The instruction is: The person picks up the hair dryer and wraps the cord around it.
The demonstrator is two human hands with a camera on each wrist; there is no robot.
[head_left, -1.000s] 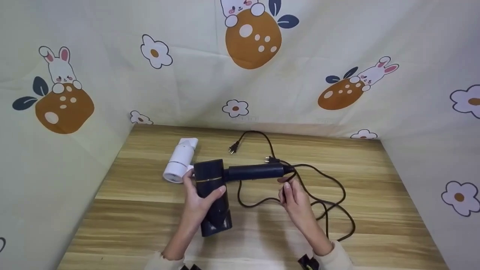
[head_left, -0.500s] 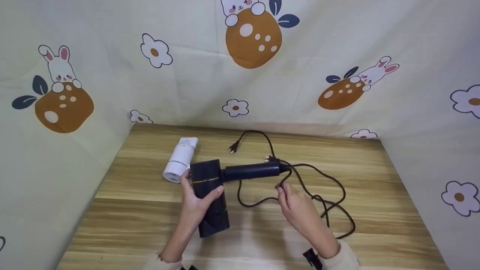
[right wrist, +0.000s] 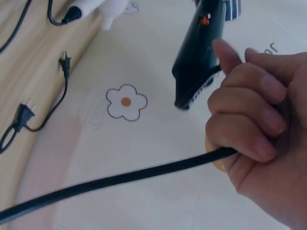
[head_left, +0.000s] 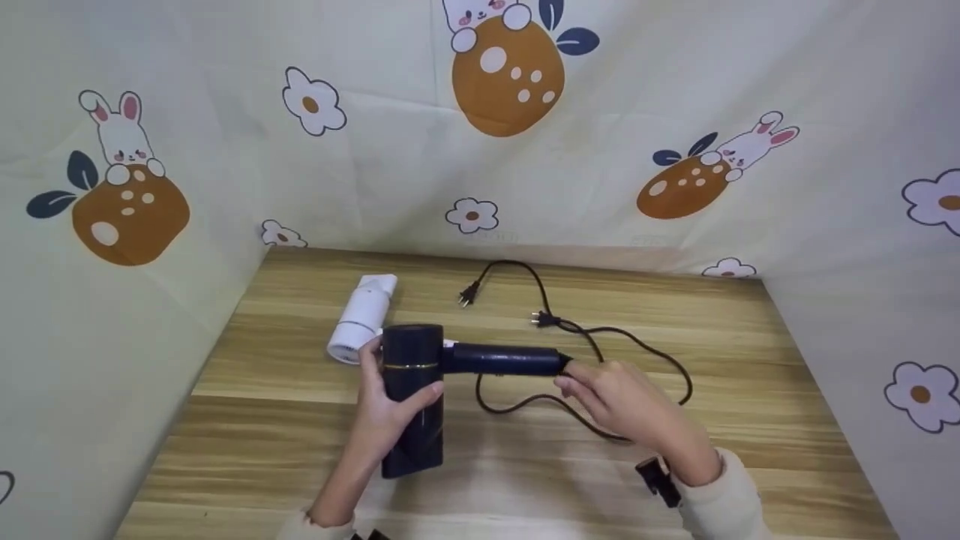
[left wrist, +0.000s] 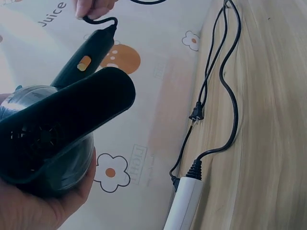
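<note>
A dark blue hair dryer (head_left: 414, 349) with a thin gold ring is held above the table. My left hand (head_left: 381, 420) grips its barrel, thumb across the near side and fingers behind. In the left wrist view its wide nozzle (left wrist: 96, 108) faces the camera, and a gold switch (left wrist: 84, 63) shows on the handle. At the handle's end, my right hand (head_left: 626, 401) holds the dryer's black cord (right wrist: 120, 178), fingers curled round it in the right wrist view. The cord trails away from below the little finger.
Behind the left hand a white hair dryer (head_left: 362, 315) lies on the wooden table (head_left: 262, 442). Two black plugs, the farther plug (head_left: 469, 293) and the nearer plug (head_left: 545, 319), lie toward the back with loose cord around them. A printed cloth (head_left: 375, 180) encloses the table.
My right hand has shifted rightward, turned over and come up to the handle's end. The dryer's handle has dipped slightly. The cord loops at right have left the table or are hidden.
</note>
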